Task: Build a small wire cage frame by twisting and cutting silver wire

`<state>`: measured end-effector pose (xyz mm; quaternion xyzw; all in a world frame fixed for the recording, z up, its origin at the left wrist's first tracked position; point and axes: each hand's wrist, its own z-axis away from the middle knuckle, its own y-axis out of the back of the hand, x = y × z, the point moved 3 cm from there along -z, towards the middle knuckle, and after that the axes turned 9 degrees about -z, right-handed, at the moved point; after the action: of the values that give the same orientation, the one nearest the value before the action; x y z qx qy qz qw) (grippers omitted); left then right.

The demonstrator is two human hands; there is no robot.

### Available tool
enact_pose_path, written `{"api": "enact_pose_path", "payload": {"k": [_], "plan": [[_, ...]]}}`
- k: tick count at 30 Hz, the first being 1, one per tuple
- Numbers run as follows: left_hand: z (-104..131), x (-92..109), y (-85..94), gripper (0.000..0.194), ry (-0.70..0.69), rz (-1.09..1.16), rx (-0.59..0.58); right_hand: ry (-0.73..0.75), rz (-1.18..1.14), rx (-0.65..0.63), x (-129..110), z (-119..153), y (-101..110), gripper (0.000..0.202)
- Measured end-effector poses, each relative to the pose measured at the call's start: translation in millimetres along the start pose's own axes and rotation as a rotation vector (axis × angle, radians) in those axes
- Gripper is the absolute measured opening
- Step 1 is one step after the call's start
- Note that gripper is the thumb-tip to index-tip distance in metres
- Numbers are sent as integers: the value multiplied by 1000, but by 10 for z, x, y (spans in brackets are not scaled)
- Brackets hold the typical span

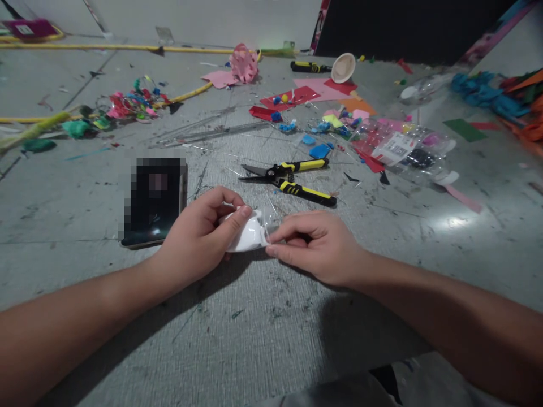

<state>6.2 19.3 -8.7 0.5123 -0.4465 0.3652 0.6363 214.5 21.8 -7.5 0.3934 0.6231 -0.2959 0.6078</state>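
Observation:
A small clear plastic packet (249, 233) with something white inside lies between my two hands, low over the grey surface. My left hand (203, 232) is closed on its left part, the thumb on top. The thumb and index finger of my right hand (316, 243) pinch the packet's right edge. Just beyond the hands lie yellow-and-black shears (291, 180) with their blades apart, pointing left. A dark phone or tablet (156, 200), partly pixelated, rests beside my left hand.
Farther off are a clear plastic package (407, 150), red paper (291, 97), a pink paper flower (244, 63), a white cup (343, 68) and a yellow-and-black tool (310, 67). Colourful clay bits (136, 103) and a yellow tube (114, 48) lie at the back left.

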Motion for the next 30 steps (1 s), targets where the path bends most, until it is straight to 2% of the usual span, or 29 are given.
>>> {"api": "enact_pose_path", "payload": {"k": [3, 6, 10, 13, 18, 22, 25, 30], "plan": [[8, 1, -3, 18, 3, -9, -7, 46, 44, -35, -18, -5, 11, 12], [6, -7, 4, 20, 37, 12, 22, 34, 51, 28, 9, 9, 15, 11], [-10, 0, 16, 21, 46, 26, 61, -68, -74, 71, 66, 26, -10, 30], [-13, 6, 16, 19, 43, 24, 67, -106, -107, 41, 74, 23, -38, 32], [11, 5, -2, 20, 15, -18, 64, -49, -85, -29, 33, -10, -69, 18], [10, -9, -3, 19, 7, -52, 73, -75, -88, -98, 57, 0, -104, 19], [-7, -13, 4, 19, -18, 11, 62, -114, -129, -18, 96, 33, -93, 24], [4, -11, -45, 13, -33, 185, -115, -159, -215, 127, 110, 38, -42, 27]]}}
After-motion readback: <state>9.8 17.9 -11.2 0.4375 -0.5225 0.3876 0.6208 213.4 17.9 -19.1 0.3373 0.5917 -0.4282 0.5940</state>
